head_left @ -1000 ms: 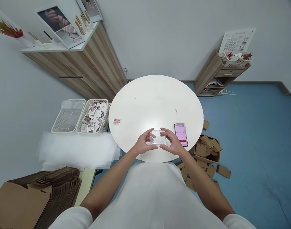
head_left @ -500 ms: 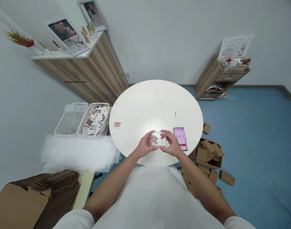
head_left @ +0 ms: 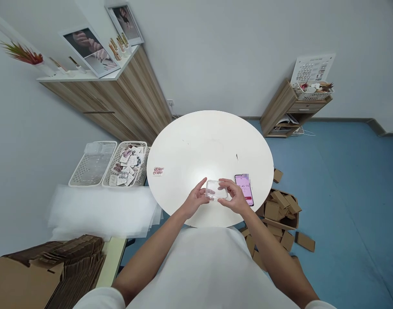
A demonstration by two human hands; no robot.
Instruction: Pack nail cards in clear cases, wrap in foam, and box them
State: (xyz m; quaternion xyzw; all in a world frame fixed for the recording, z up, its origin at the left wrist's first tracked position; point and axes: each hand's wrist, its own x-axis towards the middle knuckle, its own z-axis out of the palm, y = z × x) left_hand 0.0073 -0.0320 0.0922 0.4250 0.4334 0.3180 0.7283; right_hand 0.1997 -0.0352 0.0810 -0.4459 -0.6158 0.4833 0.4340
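A clear plastic box point(head_left: 217, 189) is held just above the near part of the white round table point(head_left: 209, 137). My right hand point(head_left: 235, 199) grips its right side, fingers at the far edge and thumb at the near edge. At the left side, my left hand point(head_left: 194, 201) has one finger stretched away from the box, while its other fingertips touch the near left corner. Fingers show through the clear plastic. Right of my right hand lies a phone point(head_left: 244, 189) with a timer on its pink screen. A small card of pink press-on nails point(head_left: 158, 171) lies at the table's left.
Left of the table are a basket of nail cards point(head_left: 127, 167), a basket of clear packaging point(head_left: 95, 165), white translucent sheets point(head_left: 102, 210) and stacked flat cardboard point(head_left: 77, 266). Small brown boxes point(head_left: 281, 206) fill a carton and lie on the floor at right. Cabinets stand behind.
My left hand has loosened its hold, one finger lifting off the box's far left corner. The box has shifted slightly right with my right hand. The whole view has shifted a little.
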